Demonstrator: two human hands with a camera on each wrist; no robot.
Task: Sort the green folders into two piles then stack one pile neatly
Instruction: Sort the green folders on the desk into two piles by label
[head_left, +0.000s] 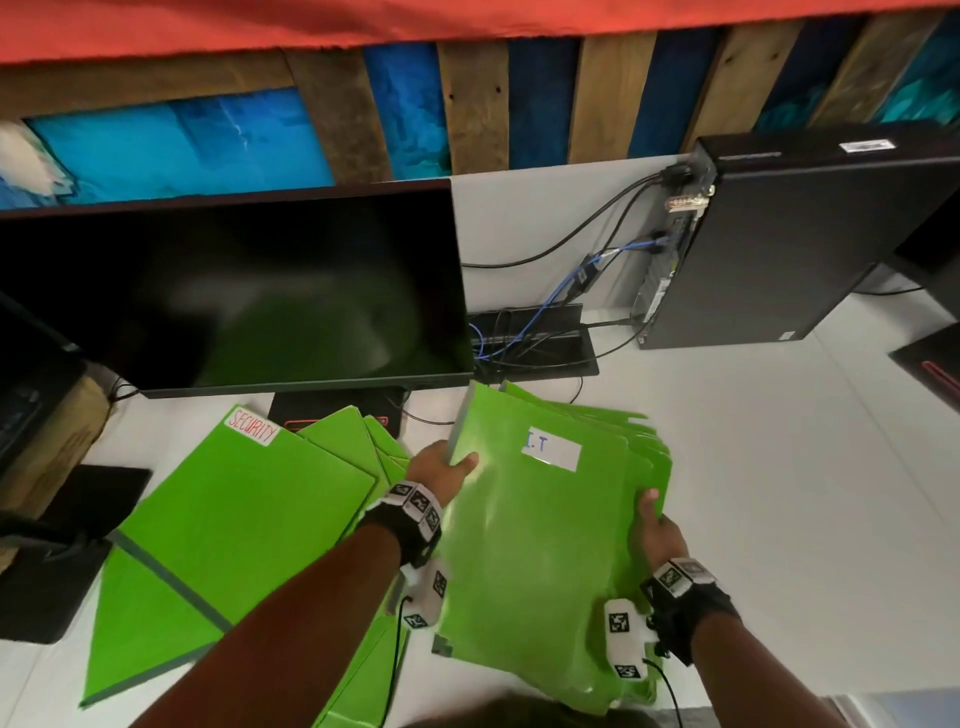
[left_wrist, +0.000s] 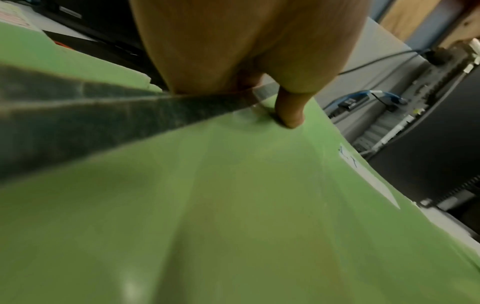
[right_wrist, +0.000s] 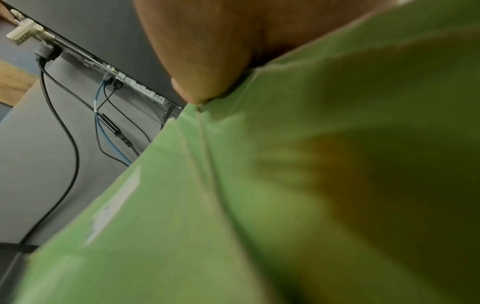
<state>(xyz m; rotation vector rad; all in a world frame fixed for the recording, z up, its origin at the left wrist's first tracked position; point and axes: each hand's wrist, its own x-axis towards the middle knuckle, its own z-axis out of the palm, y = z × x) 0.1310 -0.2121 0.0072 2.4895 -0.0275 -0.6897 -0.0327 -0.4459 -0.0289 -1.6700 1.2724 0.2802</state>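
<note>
A pile of green folders (head_left: 535, 540) with a white "I.T" label on top is held between both hands, its far corners fanned out. My left hand (head_left: 441, 465) grips the pile's left edge, thumb on top; the left wrist view shows that thumb pressed on the green cover (left_wrist: 233, 205). My right hand (head_left: 655, 530) grips the right edge, where the folders (right_wrist: 233, 205) fill the right wrist view. A second pile of green folders (head_left: 244, 514), topped by one labelled "SECURITY", lies loosely spread on the white desk to the left.
A dark monitor (head_left: 234, 291) stands just behind the left pile. A black computer tower (head_left: 800, 234) sits at the back right with cables (head_left: 561, 291) running to a black tray. Black objects lie at the left edge; bare white desk (head_left: 779, 467) lies to the right.
</note>
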